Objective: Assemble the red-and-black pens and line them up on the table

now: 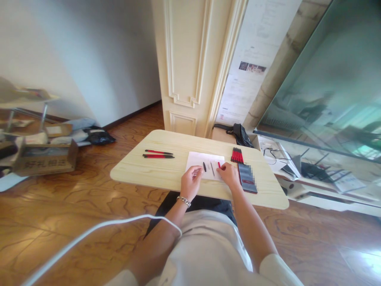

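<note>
Red pen part (219, 165): lies over the right half of the white sheet of paper (194, 157), its near end at the fingertips of the right hand (228, 173). Whether those fingers grip it or merely touch it cannot be told at this scale. Thin dark rod (212, 169), apparently a refill: flat on the sheet, just left of the red part. Short black pen part (204, 167): further left, beside the fingertips of the left hand (192, 180). The left fingers curl toward the thumb with nothing visible in them; whether the tips meet is unclear.

Handling, in this inspector's judgement: slim round parts may roll, so a light pinch at mid-length, a low lift and parts kept apart and parallel are advisable. The left fingertips should stay clear of the black part unless lifting it.

Surroundings: a dark flat case (246, 176), partly blurred out, lies just beside the right hand; beyond it, a row of red-and-black pens (237, 155). More red-and-black pens (158, 156) lie toward the left of the wooden surface (133, 167). A parcel-like cardboard box (46, 159) stands on the floor, well apart.
</note>
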Motion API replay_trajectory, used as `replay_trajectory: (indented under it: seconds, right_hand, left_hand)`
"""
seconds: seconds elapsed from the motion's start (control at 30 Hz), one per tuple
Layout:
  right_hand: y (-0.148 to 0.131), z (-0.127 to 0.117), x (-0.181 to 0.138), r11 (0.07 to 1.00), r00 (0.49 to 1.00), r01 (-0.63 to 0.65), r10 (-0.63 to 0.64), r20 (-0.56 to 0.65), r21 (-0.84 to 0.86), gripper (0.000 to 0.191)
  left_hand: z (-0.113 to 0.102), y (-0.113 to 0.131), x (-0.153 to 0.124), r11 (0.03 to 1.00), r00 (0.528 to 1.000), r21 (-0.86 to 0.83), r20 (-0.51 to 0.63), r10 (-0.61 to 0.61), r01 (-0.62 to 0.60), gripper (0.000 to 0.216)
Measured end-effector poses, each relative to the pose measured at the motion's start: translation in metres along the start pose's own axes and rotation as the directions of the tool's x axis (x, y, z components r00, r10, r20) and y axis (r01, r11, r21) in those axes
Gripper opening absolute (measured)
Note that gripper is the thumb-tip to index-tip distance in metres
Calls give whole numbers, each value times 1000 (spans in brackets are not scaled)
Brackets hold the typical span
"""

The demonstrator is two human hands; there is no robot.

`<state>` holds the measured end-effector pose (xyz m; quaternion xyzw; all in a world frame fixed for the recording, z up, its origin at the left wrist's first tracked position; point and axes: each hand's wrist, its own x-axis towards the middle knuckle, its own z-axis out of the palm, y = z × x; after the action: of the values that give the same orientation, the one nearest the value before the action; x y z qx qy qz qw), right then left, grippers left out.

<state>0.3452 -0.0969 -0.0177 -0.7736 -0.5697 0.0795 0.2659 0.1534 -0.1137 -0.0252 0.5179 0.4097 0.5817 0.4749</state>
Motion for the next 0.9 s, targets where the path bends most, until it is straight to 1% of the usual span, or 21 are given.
replay_trajectory:
  seconds: [0.03, 0.1, 0.17, 0.23, 0.33, 0.4, 0.47, 0.53, 0.63, 0.7, 0.77, 0.9]
  right_hand:
    - [0, 1, -2, 1000, 1000, -1, 1, -14, 15, 19]
    - [3, 1, -6, 997, 997, -15, 21, -79, 75, 24]
    - [7, -1, -11, 986, 983, -38, 67, -171, 165, 32]
    - [12, -1, -17, 962, 965, -60, 125, -232, 267, 40]
    - [18, 0, -24, 920, 953, -84, 187, -240, 384, 46]
    - [20, 2, -27, 912, 951, -85, 195, -241, 400, 47]
    - [20, 4, -28, 925, 953, -79, 179, -243, 372, 45]
    - [19, 4, -25, 951, 966, -52, 125, -226, 303, 39]
    - [13, 1, -16, 993, 988, 11, 8, -156, 118, 30]
    - [8, -3, -6, 999, 995, 33, -34, -93, -5, 28]
    - [3, -6, 4, 996, 999, 20, -24, -41, -89, 29]
    - [-1, -6, 18, 980, 996, -28, 45, 82, -199, 34]
  left_hand:
    - [-2, 0, 1, 1000, 1000, 8, -12, 3, -3, 25]
    - [-7, 1, 4, 999, 999, 49, -35, 23, -22, 25]
    - [-13, 1, 6, 990, 996, 129, -54, 65, -57, 24]
    - [-19, 1, 7, 970, 993, 227, -60, 105, -89, 22]
    - [-24, -3, 6, 935, 990, 335, -42, 137, -115, 21]
    - [-25, -5, 5, 916, 987, 377, -23, 158, -138, 20]
    - [-25, -7, 3, 896, 983, 411, -1, 186, -169, 20]
    - [-24, -8, 2, 876, 978, 443, 18, 207, -193, 20]
    - [-24, -8, 2, 836, 972, 501, 45, 232, -223, 20]
    - [-24, -9, 3, 804, 967, 543, 67, 247, -243, 22]
    - [-25, -11, 3, 781, 963, 570, 81, 257, -256, 23]
    - [-25, -12, 4, 761, 959, 591, 92, 267, -268, 23]
